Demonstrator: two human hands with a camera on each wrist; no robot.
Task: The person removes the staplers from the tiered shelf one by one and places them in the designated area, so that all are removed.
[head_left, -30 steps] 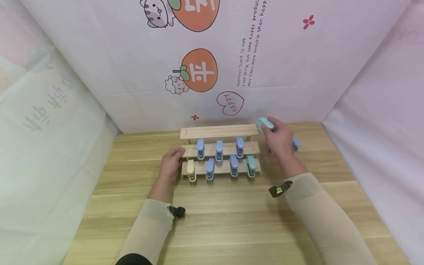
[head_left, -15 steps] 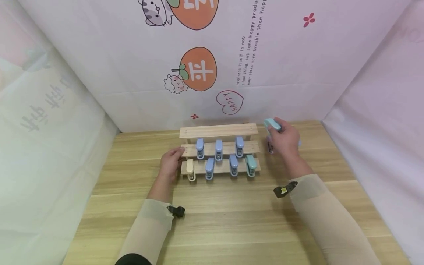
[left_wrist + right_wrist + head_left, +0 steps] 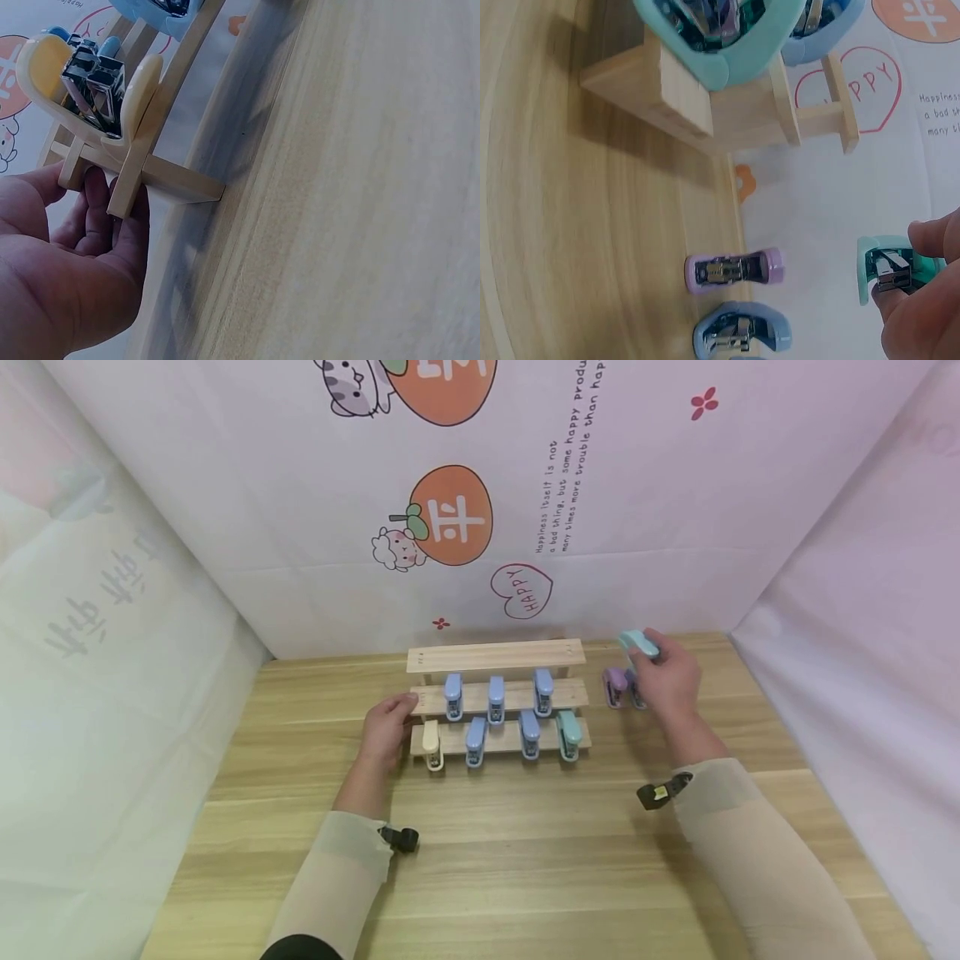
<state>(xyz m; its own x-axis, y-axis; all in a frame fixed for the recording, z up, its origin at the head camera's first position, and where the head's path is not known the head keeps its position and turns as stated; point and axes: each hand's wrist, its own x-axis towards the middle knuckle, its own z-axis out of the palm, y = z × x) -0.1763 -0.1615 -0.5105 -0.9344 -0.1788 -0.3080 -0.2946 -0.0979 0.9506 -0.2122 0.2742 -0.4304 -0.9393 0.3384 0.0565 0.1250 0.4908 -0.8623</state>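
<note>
A three-tier wooden rack stands at the back of the table, its left end gripped by my left hand. In the left wrist view, thumb and fingers curl round the slat ends beneath a cream stapler. My right hand pinches a mint-green stapler to the right of the rack, raised above the table. Below it, a purple stapler and a blue stapler stand on the table, the blue one partly hidden by that hand.
Three blue staplers sit along the middle tier. The front tier bears the cream one, two blue ones and a mint-green one. A printed white cloth hangs behind the table, with more cloth at both sides.
My right hand has moved right with the mint-green stapler, from beside the rack's top tier to past the purple stapler, which now shows fully. The left hand keeps its grip on the rack.
</note>
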